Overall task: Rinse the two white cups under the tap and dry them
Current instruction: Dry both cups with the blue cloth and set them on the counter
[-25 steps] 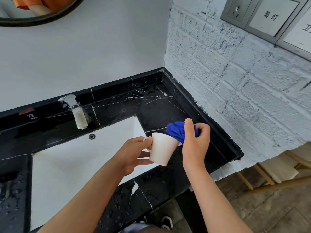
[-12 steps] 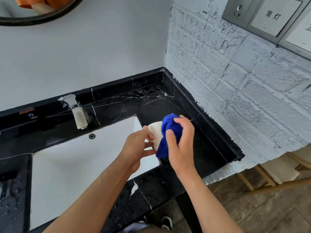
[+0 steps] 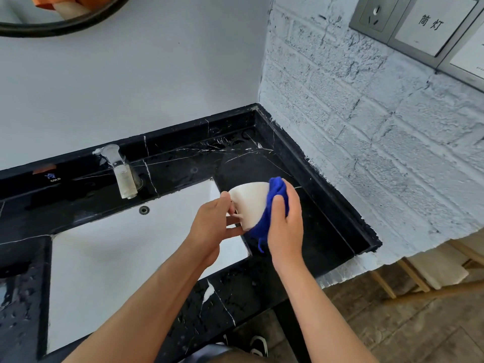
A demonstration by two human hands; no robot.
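Observation:
One white cup (image 3: 250, 203) is held above the sink's right edge, tipped on its side with its base toward the tap. My left hand (image 3: 212, 226) grips it by the handle side. My right hand (image 3: 285, 224) holds a blue cloth (image 3: 272, 205) wrapped against the cup's right side and mouth. The metal tap (image 3: 121, 176) stands at the back of the white sink (image 3: 117, 258); no water runs from it. A second cup is not in view.
The wet black marble counter (image 3: 301, 205) runs around the sink and ends at a white brick wall (image 3: 366, 153) on the right. A socket and switches (image 3: 419, 24) sit high on that wall. Wooden furniture legs (image 3: 408, 279) stand on the floor at lower right.
The cloth came out of the cup's mouth and now wraps its outer right side. The cup turned on its side; both hands stayed above the sink's right edge.

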